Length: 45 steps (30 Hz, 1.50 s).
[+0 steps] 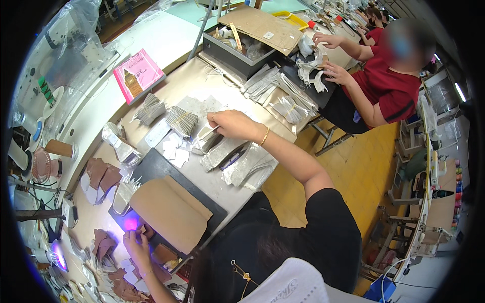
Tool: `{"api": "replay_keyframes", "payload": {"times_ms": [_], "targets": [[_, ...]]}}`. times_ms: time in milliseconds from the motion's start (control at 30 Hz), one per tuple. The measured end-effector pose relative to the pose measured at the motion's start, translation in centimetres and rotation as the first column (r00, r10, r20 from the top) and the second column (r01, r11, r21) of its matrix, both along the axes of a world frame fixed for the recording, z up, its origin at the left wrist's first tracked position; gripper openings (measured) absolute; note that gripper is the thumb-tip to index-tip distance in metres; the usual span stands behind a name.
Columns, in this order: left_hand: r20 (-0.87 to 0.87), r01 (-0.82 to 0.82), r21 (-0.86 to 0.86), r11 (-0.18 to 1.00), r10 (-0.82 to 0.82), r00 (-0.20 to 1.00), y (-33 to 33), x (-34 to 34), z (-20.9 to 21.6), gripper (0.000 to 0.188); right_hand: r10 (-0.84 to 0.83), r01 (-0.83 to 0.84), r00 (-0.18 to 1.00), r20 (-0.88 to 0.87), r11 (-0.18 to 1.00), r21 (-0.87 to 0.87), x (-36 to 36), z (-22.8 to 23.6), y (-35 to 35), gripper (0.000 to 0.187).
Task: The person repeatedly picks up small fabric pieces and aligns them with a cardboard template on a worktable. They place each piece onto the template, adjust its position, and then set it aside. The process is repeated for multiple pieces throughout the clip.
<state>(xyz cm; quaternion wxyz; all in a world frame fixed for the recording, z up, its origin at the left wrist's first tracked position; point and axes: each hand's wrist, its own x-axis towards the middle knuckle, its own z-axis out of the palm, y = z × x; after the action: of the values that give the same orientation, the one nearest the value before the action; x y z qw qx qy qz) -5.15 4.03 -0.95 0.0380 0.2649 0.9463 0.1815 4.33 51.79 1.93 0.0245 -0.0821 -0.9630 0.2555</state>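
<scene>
My right hand (228, 124) reaches across the table, its fingers pinched on the upper edge of a pale strip (206, 137) at a bundle of similar strips. Beside that bundle lie more pale stacks (226, 153), with a purple pen-like object (233, 160) among them. Low on the left, my left hand (136, 246) has its fingers closed on a small brown leather piece (146, 231), partly hidden by the fingers. A pink-violet glow falls at its fingertips. To its right, a curved tan board (169, 209) rests on a black mat (151, 164).
Tied grey bundles (182, 121), brown leather pieces (102, 174) and a pink notebook (137, 74) lie about the table. A violet lamp (58, 255) shines at the left. At the far right, a co-worker in red (386, 86) handles pale pieces beside a grey crate (237, 55).
</scene>
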Motion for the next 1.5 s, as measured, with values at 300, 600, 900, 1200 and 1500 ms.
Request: {"api": "replay_keyframes", "payload": {"times_ms": [300,600,900,1200,1500], "targets": [[0.535,-0.215,0.254,0.943,0.048,0.843,-3.2,-1.9,1.1,0.012,-0.095,0.065,0.987,-0.132,0.974,-0.216,0.5,0.7,-0.7,0.018],[0.667,-0.484,0.724,0.491,-0.320,0.673,-3.1,-2.2,4.6,0.013,-0.130,-0.015,0.940,-0.314,0.908,-0.420,0.4,2.1,-3.1,0.022],[0.763,-0.462,0.592,0.661,-0.274,0.586,6.8,3.0,7.5,0.022,-0.163,-0.036,0.943,-0.292,0.819,-0.572,1.1,4.2,-7.2,0.024],[0.884,-0.667,0.463,0.584,-0.244,0.399,6.2,3.5,7.3,0.031,-0.098,-0.131,0.952,-0.290,0.726,-0.675,2.1,3.7,-8.2,0.022],[0.912,-0.686,0.405,0.604,-0.212,0.351,5.2,3.8,6.8,0.023,-0.030,-0.008,0.999,-0.022,0.392,-0.920,1.8,4.0,-11.8,0.014]]}}
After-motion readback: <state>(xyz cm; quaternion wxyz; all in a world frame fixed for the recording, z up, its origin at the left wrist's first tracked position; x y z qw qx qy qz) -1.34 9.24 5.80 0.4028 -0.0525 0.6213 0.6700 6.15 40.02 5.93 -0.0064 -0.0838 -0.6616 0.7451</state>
